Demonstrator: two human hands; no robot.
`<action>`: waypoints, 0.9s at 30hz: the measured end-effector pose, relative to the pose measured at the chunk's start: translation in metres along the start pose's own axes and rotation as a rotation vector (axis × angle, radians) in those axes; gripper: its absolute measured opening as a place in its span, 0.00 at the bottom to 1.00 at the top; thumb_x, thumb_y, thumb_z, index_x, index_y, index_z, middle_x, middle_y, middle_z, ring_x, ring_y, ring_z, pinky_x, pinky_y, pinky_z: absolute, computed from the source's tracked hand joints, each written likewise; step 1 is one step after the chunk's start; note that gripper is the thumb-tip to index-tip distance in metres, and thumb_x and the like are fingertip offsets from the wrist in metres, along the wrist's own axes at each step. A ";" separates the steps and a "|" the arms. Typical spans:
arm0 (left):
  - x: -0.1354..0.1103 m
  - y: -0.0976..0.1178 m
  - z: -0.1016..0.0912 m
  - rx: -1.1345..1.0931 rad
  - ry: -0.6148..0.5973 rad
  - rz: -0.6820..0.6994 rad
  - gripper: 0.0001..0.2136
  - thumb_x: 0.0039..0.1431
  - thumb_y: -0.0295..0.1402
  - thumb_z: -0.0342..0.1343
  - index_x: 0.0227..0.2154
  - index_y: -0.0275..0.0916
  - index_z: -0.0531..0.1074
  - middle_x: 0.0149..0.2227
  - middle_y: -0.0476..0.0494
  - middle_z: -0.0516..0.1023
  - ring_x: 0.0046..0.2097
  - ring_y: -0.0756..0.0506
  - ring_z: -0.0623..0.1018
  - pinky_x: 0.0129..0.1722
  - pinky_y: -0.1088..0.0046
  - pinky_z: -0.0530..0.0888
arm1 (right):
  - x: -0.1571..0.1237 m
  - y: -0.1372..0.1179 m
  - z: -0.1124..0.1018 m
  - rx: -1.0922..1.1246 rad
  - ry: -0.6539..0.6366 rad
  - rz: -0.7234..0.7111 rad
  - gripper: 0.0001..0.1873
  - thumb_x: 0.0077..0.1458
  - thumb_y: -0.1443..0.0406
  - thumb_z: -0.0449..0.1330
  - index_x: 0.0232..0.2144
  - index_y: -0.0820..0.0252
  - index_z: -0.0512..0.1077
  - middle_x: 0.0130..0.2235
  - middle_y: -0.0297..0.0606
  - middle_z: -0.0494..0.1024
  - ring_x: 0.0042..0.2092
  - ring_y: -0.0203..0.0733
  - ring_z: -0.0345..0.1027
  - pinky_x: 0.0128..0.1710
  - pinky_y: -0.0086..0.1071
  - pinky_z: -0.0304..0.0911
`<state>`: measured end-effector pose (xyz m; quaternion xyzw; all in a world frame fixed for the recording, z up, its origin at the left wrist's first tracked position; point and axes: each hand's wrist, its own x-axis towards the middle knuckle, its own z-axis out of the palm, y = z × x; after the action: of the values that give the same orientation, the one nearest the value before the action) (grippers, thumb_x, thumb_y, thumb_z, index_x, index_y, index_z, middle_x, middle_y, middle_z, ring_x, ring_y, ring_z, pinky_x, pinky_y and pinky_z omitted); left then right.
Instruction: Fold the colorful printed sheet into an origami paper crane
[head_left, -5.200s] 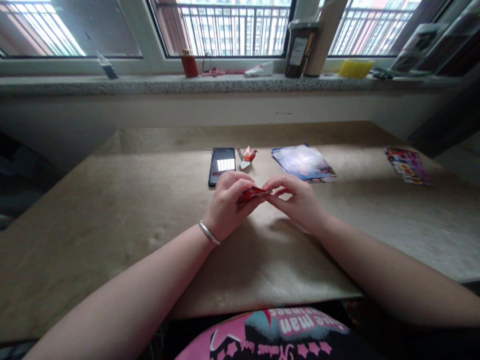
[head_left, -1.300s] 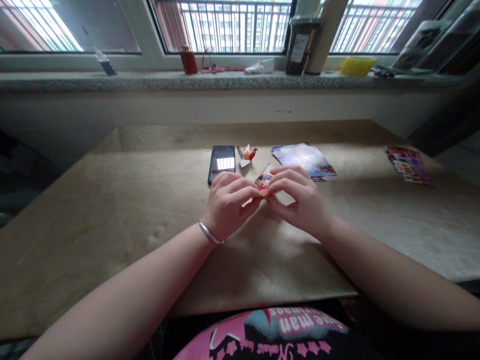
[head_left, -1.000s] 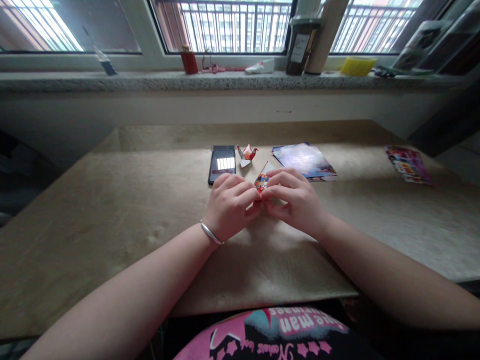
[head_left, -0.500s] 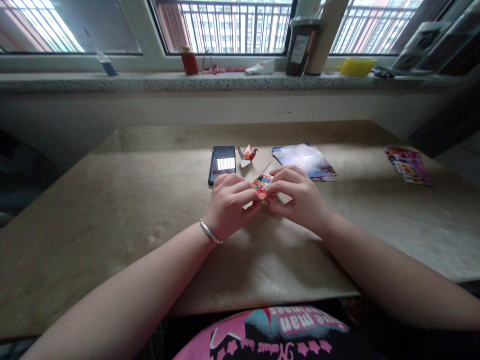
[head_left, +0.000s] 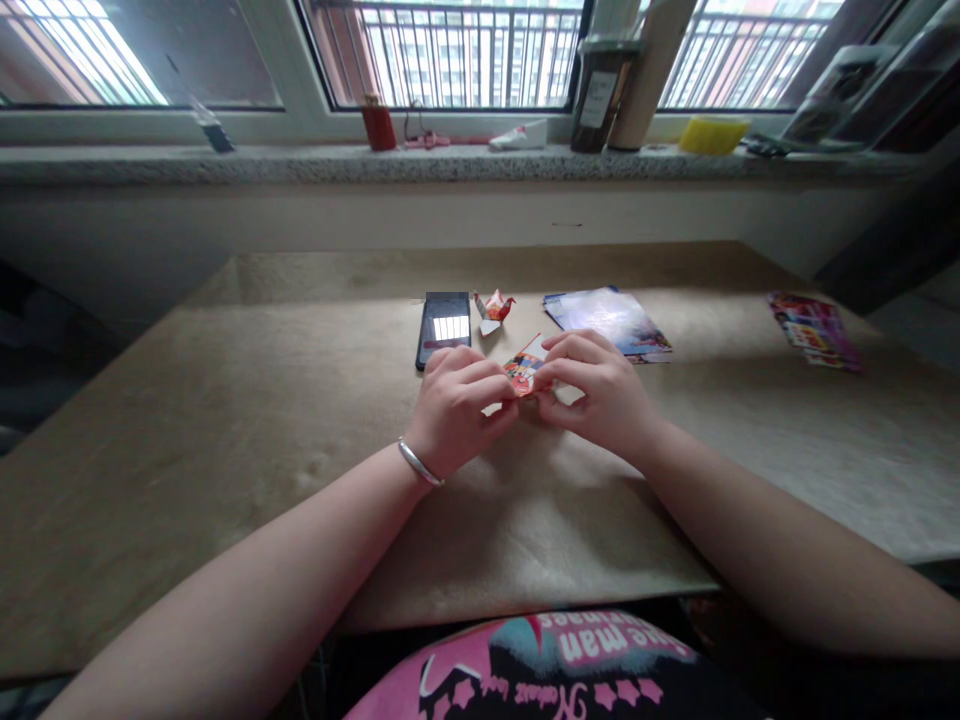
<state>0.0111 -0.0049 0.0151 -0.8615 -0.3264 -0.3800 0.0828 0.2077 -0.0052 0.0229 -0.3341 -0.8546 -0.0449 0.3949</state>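
Fingers of the left hand (head_left: pixel 457 405) are curled and pinched onto the left side of a small folded paper (head_left: pixel 525 368), printed in red and white, which is held low over the table (head_left: pixel 225 420) between both hands. On its other side the folded paper is pinched by the thumb and bent fingers of the right hand (head_left: pixel 600 390), so that only its upper corner is seen. Whether a crease is being pressed cannot be told. A crooked fold is judged likely if the edges are not lined up before pressure is given, and a tear at the corner could be caused by too hard a pull from both sides. Beyond the knuckles a phone (head_left: pixel 444 328), a paper bird (head_left: pixel 493 308) and a stack of printed sheets (head_left: pixel 611 320) are laid close by; the bird could be knocked or crushed if the hands are pushed forward.
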 end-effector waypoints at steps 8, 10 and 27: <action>0.001 -0.003 0.001 0.006 0.001 -0.028 0.08 0.53 0.32 0.55 0.20 0.41 0.70 0.26 0.52 0.76 0.34 0.48 0.70 0.39 0.68 0.63 | -0.002 0.006 0.002 -0.030 -0.012 0.017 0.04 0.46 0.70 0.59 0.25 0.55 0.71 0.31 0.36 0.73 0.43 0.43 0.67 0.43 0.38 0.64; 0.001 -0.003 0.001 0.010 -0.008 -0.032 0.08 0.53 0.32 0.55 0.20 0.41 0.71 0.26 0.52 0.76 0.35 0.48 0.70 0.39 0.68 0.63 | -0.002 0.008 0.001 -0.026 -0.022 0.018 0.05 0.46 0.70 0.59 0.25 0.55 0.71 0.30 0.35 0.73 0.42 0.43 0.67 0.43 0.38 0.64; -0.002 -0.011 0.003 -0.026 -0.015 -0.004 0.05 0.55 0.33 0.55 0.27 0.41 0.73 0.30 0.50 0.77 0.34 0.49 0.72 0.39 0.69 0.66 | -0.003 0.007 -0.001 -0.094 -0.027 0.005 0.04 0.48 0.69 0.58 0.25 0.56 0.72 0.32 0.37 0.74 0.41 0.43 0.67 0.43 0.38 0.63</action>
<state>0.0050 0.0036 0.0103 -0.8647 -0.3238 -0.3779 0.0683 0.2138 -0.0012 0.0203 -0.3552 -0.8559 -0.0797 0.3673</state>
